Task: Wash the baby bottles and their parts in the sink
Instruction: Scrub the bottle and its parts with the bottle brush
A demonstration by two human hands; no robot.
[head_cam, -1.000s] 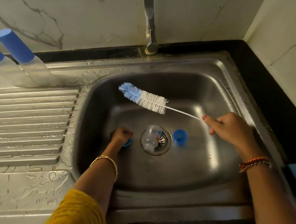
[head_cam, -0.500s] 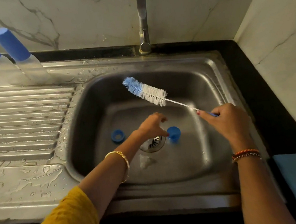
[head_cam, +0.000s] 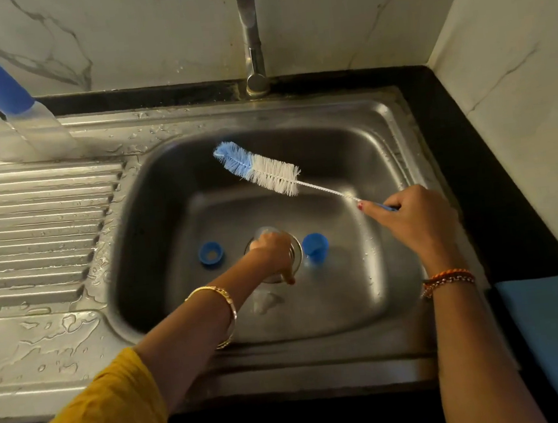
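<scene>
Right grip (head_cam: 409, 215) holds brush (head_cam: 259, 168) — left grip (head_cam: 271, 253) grasps bottle (head_cam: 268, 233).

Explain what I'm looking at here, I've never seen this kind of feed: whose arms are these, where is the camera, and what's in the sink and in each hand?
There is no machine here: a person is working bare-handed, and the single camera sits on their head, looking forward and down, so the arms reach in from the bottom edge. The left hand is down on the sink floor over the drain, gripping a clear bottle, mostly hidden by the fingers. The right hand holds the handle of a bottle brush, whose blue and white bristles hang in the air above the basin. On the sink floor lie a blue ring to the left of the drain and a blue cap to its right. Two capped bottles stand on the wet drainboard, far left. The tap shows no running water.
</scene>
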